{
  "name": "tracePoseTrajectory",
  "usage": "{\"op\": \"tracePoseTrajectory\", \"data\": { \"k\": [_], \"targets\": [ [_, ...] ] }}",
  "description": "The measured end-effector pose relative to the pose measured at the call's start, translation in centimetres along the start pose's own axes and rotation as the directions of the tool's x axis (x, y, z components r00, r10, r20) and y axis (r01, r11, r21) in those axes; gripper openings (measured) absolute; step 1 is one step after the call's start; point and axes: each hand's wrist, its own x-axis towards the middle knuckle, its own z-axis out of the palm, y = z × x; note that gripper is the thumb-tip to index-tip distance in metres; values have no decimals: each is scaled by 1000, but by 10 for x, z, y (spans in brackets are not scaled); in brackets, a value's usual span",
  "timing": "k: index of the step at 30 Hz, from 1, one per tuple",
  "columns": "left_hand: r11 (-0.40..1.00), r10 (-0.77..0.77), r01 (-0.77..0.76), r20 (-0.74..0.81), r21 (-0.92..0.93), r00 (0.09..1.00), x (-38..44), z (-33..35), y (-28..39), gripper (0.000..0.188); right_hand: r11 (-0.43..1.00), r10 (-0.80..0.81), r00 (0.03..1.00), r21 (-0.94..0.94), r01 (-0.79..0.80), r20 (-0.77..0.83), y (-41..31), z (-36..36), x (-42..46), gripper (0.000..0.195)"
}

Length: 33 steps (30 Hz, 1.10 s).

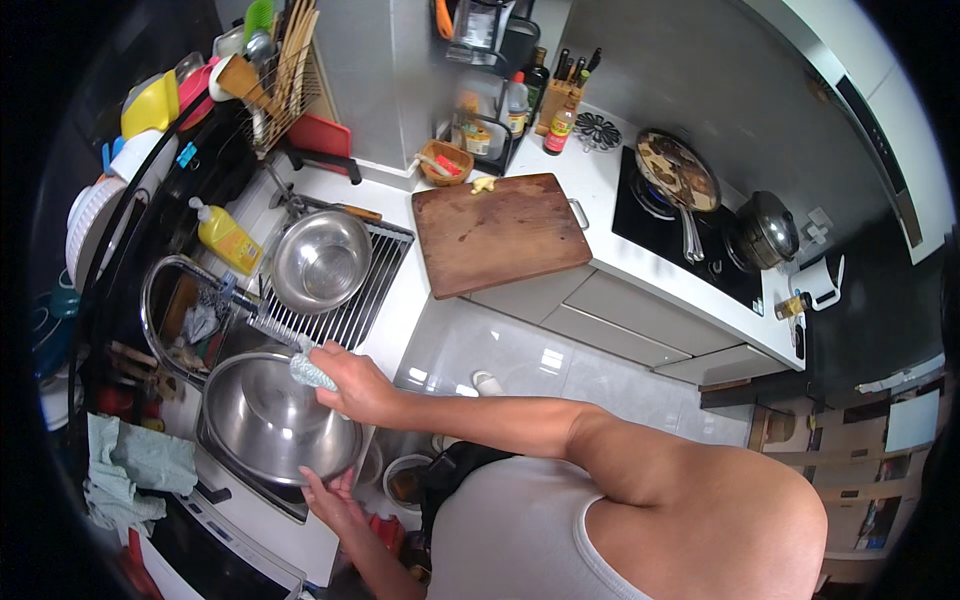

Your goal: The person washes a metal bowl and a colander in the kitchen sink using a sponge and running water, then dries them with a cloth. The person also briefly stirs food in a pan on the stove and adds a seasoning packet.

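A large stainless steel mixing bowl (262, 420) is tilted over the sink, its open side facing me. My left hand (334, 499) supports it at the near rim, fingers beneath and thumb at the edge. A pale green patterned cloth (309, 371) is gripped in my right hand (356, 386) and touches the bowl's far-right rim. Beyond it, a smaller steel bowl (322, 261) rests on a roll-up drying rack (375, 281) across the sink. The chrome faucet (154, 304) arches at the left of the large bowl.
Yellow soap bottle (229, 238) lies behind the faucet. A wooden cutting board (501, 236) overhangs the counter corner. On the hob, a frying pan (679, 171) sits over a blue flame, beside a lidded pot (763, 225). Green cloths (139, 457) hang at left.
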Motion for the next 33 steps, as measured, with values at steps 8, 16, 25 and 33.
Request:
{"op": "tracePoseTrajectory", "data": {
  "k": [8, 16, 25, 33],
  "targets": [
    [935, 277, -207, 226, -288, 934, -63, 90, 94, 64, 914, -303, 937, -227, 337, 173, -23, -26, 5, 40],
    [846, 277, -170, 143, -506, 950, -53, 129, 121, 40, 835, -462, 823, -151, 529, 330, 8, -17, -20, 36],
    [882, 438, -439, -50, -168, 898, -77, 116, 93, 45, 890, -456, 837, 173, 423, 303, 0, -81, 0, 45],
    [816, 577, -574, -23, 70, 816, -115, 130, 64, 36, 772, -618, 693, 121, 624, 371, -48, -8, 41, 47]
  ]
}}
